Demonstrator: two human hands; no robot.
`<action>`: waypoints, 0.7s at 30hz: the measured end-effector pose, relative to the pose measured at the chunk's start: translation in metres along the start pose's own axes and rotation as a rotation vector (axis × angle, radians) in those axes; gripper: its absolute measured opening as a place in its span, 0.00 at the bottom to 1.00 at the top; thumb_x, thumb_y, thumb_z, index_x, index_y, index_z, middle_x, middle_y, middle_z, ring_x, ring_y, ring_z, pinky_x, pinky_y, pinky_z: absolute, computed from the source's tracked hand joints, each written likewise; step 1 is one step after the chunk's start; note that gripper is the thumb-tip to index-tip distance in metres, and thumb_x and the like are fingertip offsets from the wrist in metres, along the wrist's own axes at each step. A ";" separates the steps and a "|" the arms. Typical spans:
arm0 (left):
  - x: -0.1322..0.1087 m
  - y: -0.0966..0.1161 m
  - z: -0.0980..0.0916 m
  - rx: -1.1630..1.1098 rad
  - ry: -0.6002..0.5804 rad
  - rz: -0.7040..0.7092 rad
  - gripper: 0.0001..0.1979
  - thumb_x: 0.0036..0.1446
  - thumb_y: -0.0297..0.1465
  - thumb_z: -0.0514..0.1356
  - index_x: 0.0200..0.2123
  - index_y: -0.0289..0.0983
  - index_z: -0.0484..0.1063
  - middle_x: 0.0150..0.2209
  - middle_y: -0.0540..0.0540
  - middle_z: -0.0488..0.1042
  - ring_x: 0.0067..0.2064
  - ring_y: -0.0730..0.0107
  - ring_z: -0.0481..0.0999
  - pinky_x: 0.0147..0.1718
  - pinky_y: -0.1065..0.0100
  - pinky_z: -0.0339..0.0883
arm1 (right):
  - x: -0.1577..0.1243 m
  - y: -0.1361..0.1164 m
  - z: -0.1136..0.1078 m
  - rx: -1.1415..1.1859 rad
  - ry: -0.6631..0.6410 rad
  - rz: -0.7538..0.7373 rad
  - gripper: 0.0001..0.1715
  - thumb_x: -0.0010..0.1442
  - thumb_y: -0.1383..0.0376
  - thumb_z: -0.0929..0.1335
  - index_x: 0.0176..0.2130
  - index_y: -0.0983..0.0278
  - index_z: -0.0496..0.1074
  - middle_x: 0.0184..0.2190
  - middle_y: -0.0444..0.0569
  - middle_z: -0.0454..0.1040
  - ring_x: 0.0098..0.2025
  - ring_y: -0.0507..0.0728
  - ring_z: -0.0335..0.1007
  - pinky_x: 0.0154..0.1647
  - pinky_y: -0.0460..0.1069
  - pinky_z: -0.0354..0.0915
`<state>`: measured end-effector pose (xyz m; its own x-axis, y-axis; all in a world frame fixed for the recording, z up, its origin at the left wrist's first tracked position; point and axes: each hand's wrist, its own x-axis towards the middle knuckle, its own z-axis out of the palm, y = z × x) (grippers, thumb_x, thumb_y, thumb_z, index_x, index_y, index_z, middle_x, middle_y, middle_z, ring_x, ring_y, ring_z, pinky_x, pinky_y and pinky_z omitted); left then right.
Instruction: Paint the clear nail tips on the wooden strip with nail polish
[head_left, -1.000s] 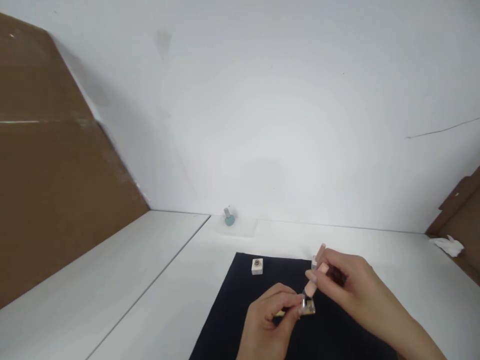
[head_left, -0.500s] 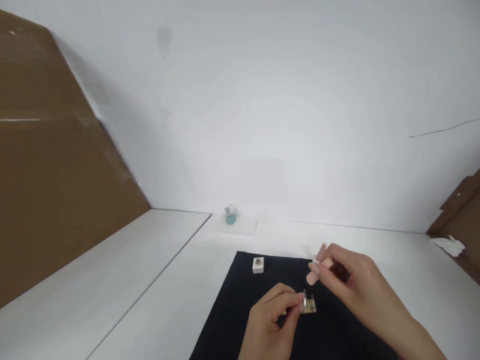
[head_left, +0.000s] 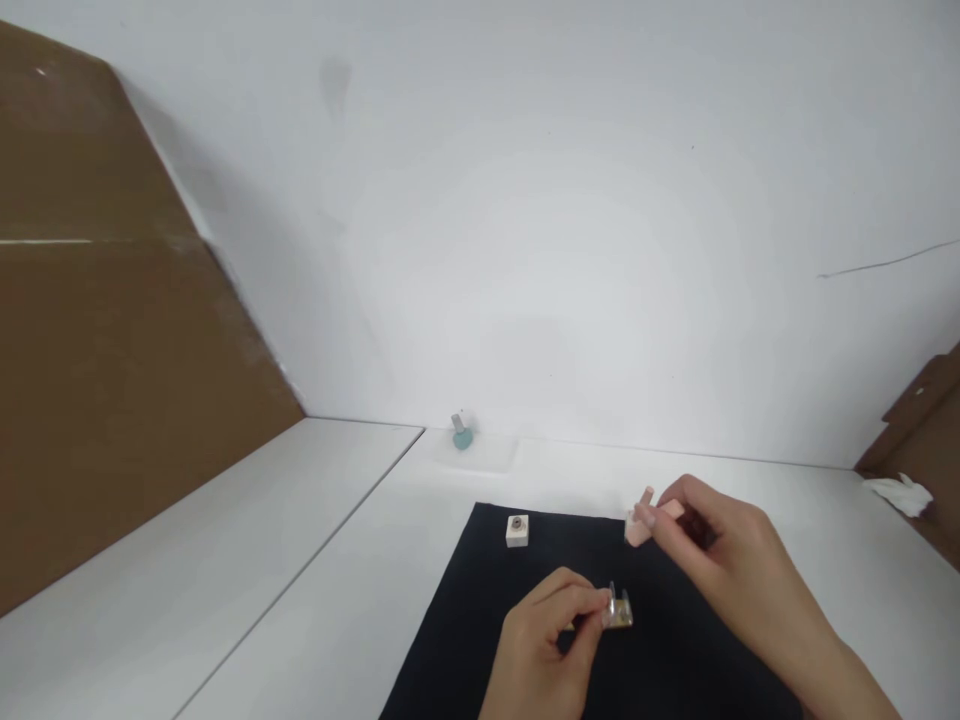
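Pinched between the thumb and fingers of my right hand is a pale pink block with a short peg standing up from it. Its underside cannot be seen. My left hand, lower and to the left, grips a small clear plastic piece with upright prongs and a yellowish base. Part of that piece is covered by the fingertips. Both hands are over the black mat. The pink block is at the mat's far edge, in front of a mostly hidden white block; whether they touch I cannot tell.
A white block with a round metal piece on top sits near the mat's far left corner. Behind it, a teal-and-grey object stands by the wall. Cardboard rises at left, and a crumpled white tissue lies far right.
My right hand has moved slightly up, away from my left hand, carrying the pink block toward the mat's far edge. My left hand stays almost in place with the clear piece.
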<state>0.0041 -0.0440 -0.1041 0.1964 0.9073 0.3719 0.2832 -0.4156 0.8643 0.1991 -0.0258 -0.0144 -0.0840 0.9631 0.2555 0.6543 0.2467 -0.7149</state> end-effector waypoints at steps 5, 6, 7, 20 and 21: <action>-0.011 -0.013 0.015 -0.155 -0.088 -0.283 0.05 0.57 0.26 0.64 0.30 0.39 0.81 0.29 0.49 0.79 0.32 0.67 0.77 0.34 0.72 0.67 | -0.003 -0.007 -0.011 0.057 0.278 -0.006 0.19 0.68 0.51 0.68 0.29 0.58 0.73 0.30 0.46 0.83 0.25 0.54 0.69 0.25 0.46 0.66; -0.017 -0.019 0.020 -0.217 -0.135 -0.368 0.04 0.55 0.25 0.65 0.30 0.38 0.80 0.27 0.50 0.77 0.30 0.69 0.75 0.33 0.71 0.67 | -0.004 -0.009 -0.012 0.074 0.305 -0.007 0.19 0.67 0.50 0.69 0.29 0.59 0.74 0.32 0.46 0.84 0.25 0.53 0.70 0.26 0.46 0.67; -0.023 -0.025 0.024 -0.275 -0.187 -0.431 0.04 0.53 0.25 0.65 0.29 0.38 0.80 0.25 0.52 0.76 0.28 0.70 0.73 0.32 0.71 0.66 | -0.005 -0.011 -0.013 0.083 0.324 -0.008 0.20 0.67 0.50 0.69 0.29 0.59 0.74 0.33 0.46 0.85 0.25 0.53 0.70 0.26 0.45 0.68; -0.056 -0.043 0.049 0.253 -0.232 -0.422 0.10 0.45 0.18 0.65 0.27 0.40 0.80 0.29 0.53 0.67 0.34 0.67 0.71 0.34 0.70 0.60 | -0.014 -0.016 -0.021 0.043 0.399 -0.064 0.19 0.66 0.47 0.69 0.32 0.56 0.76 0.34 0.45 0.86 0.26 0.55 0.78 0.27 0.45 0.72; -0.058 -0.045 0.048 0.257 -0.236 -0.420 0.10 0.45 0.18 0.65 0.27 0.40 0.80 0.28 0.52 0.68 0.34 0.66 0.71 0.35 0.69 0.60 | -0.015 -0.016 -0.022 0.038 0.402 -0.069 0.19 0.66 0.47 0.69 0.32 0.56 0.76 0.34 0.45 0.86 0.26 0.55 0.78 0.27 0.45 0.72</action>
<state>0.0251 -0.0813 -0.1810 0.2141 0.9717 -0.0994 0.5970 -0.0496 0.8007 0.2065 -0.0465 0.0070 0.1788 0.8275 0.5322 0.6287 0.3200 -0.7088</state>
